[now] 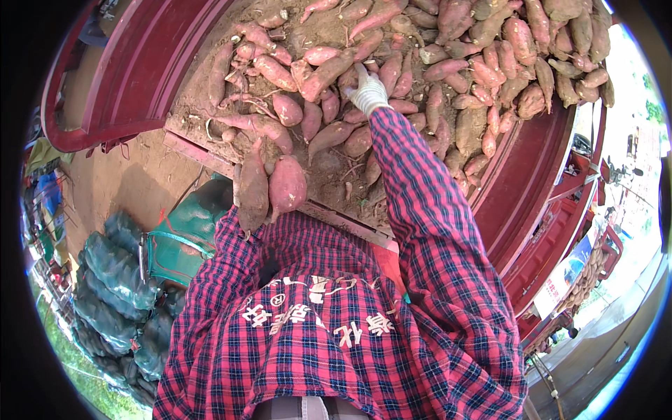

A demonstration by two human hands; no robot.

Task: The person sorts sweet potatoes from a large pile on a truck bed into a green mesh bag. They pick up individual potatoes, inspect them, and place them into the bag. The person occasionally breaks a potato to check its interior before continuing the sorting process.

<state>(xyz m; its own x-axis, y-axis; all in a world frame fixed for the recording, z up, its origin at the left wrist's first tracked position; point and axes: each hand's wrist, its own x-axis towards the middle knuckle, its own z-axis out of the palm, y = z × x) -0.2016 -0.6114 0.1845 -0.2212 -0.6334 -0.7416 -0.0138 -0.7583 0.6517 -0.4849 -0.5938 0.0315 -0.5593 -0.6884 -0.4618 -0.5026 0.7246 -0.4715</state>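
Observation:
Two sweet potatoes, a brownish one (252, 184) and a pinker one (287, 184), are held side by side in front of the chest. My left hand (237, 185) grips them from below; only bits of its pale glove show, as the roots hide the rest. My right hand (369, 92), in a whitish knit glove, reaches into the loose sweet potatoes on the soil-covered truck bed (328, 176). Its fingers straddle a dirt-brown sweet potato (347, 79); whether they have closed on it is hard to see.
Sweet potatoes (485, 73) are heaped higher at the right. Red metal side panels (142, 63) flank the bed, whose metal edge (336, 218) runs before my body. Filled green mesh sacks (118, 278) are stacked at lower left. A red vehicle (546, 262) stands at right.

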